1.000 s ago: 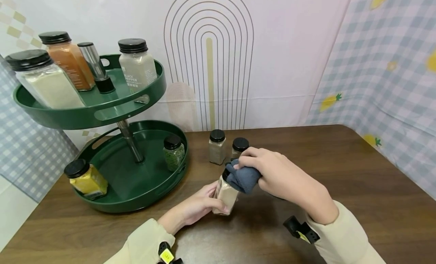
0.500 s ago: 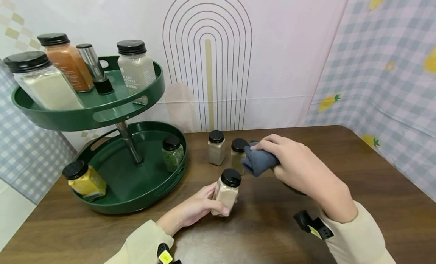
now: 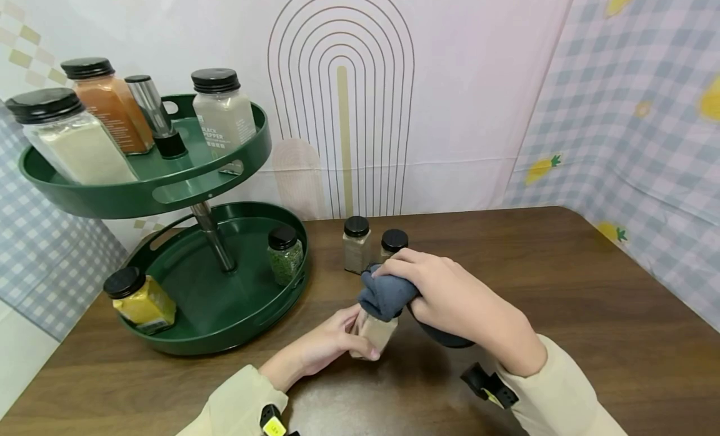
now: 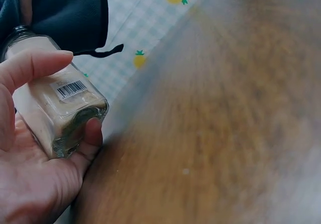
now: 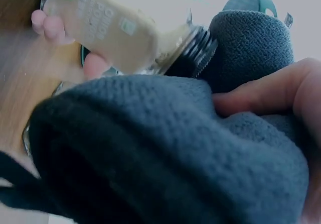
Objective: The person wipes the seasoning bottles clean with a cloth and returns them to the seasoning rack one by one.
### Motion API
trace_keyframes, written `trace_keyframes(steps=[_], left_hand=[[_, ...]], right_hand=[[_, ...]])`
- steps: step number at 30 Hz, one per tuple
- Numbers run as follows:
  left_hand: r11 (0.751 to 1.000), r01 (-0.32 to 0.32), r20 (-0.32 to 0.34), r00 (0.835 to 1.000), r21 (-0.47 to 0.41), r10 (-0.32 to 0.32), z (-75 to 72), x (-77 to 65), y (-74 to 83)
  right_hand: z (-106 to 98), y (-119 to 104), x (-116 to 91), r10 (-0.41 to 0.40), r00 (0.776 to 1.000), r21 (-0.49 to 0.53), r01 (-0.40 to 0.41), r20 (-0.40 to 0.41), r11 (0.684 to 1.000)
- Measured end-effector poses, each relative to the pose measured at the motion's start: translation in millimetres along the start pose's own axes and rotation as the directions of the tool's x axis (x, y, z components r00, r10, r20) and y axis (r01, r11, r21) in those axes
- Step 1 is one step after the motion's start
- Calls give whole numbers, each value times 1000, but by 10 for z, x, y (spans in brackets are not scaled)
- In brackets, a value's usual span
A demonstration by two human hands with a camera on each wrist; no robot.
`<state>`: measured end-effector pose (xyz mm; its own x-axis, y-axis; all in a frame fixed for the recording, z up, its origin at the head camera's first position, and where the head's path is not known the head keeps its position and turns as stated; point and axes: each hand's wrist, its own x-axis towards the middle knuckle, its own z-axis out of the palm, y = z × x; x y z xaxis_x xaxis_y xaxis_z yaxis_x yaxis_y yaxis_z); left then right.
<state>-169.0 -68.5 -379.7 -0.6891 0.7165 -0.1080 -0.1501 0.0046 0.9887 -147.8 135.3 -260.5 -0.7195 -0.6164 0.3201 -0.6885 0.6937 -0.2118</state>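
Note:
My left hand (image 3: 323, 343) grips a square glass spice jar (image 3: 378, 335) of pale powder, tilted above the table. In the right wrist view the jar's label (image 5: 103, 20) reads onion powder, and its ridged black lid (image 5: 193, 53) shows beside the cloth. A barcode (image 4: 71, 89) faces the left wrist camera, where the thumb lies across the jar. With my right hand (image 3: 452, 292) I hold a bunched blue-grey cloth (image 3: 385, 293) over the lid, which it hides in the head view. A loose end of the cloth hangs below my right hand.
A two-tier green tray stand (image 3: 185, 346) is at the left, with several large jars and a silver cylinder (image 3: 154, 114) above. Below are a yellow jar (image 3: 143, 302) and a green herb jar (image 3: 285, 255). Two small jars, one a pale jar (image 3: 357, 245), stand behind my hands.
My right hand lifted the cloth off the lid toward the right, then brought it back over the lid. The left hand stays nearly still with the jar.

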Motion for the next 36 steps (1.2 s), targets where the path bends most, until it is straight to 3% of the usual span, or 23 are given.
trace_keyframes(steps=[13, 18, 21, 25, 29, 36], left_hand=[[1000, -12, -34, 999, 4, 12, 4, -9, -35], [1000, -19, -30, 999, -24, 18, -7, -14, -38], [998, -20, -36, 999, -52, 18, -14, -19, -31], [998, -21, -38, 999, -63, 19, -16, -21, -19], [997, -5, -30, 1000, -71, 3, -11, -20, -7], [993, 14, -21, 1000, -114, -16, -16, 4, -3]], right_hand=[[-96, 125, -45, 177, 976, -152, -157, 130, 976], [-195, 133, -77, 215, 970, -187, -191, 113, 964], [-218, 133, -87, 183, 983, -151, -178, 22, 972], [-150, 61, -48, 48, 994, -74, -55, -94, 996], [-28, -53, 10, -56, 996, -68, 51, -75, 996], [-9, -48, 3, -95, 995, -118, 90, -39, 989]])
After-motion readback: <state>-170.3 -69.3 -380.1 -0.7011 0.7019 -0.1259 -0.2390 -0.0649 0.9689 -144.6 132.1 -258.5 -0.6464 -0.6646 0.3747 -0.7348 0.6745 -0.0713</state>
